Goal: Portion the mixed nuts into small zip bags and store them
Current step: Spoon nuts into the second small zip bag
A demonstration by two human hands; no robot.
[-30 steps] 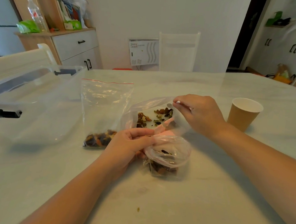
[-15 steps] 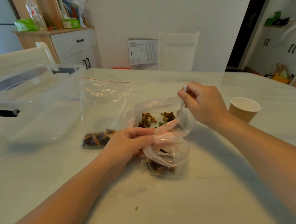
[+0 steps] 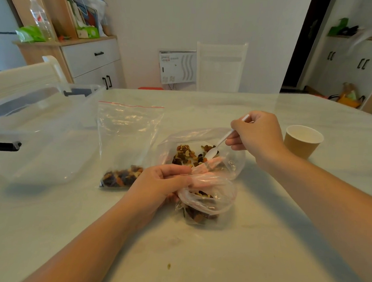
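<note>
My left hand (image 3: 159, 182) pinches the small bag (image 3: 207, 201) open; my right hand (image 3: 256, 133) grips a spoon (image 3: 218, 145) in the nut bag (image 3: 202, 146).

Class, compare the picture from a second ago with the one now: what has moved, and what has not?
The right hand has tipped the white spoon up and lowered its bowl into the nuts in the big bag. The left hand still holds the small bag open. The filled bag and paper cup have not moved.

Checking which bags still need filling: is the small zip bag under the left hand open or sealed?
Open. The left hand holds the small zip bag by its rim, mouth gaping, nuts visible inside.
</note>
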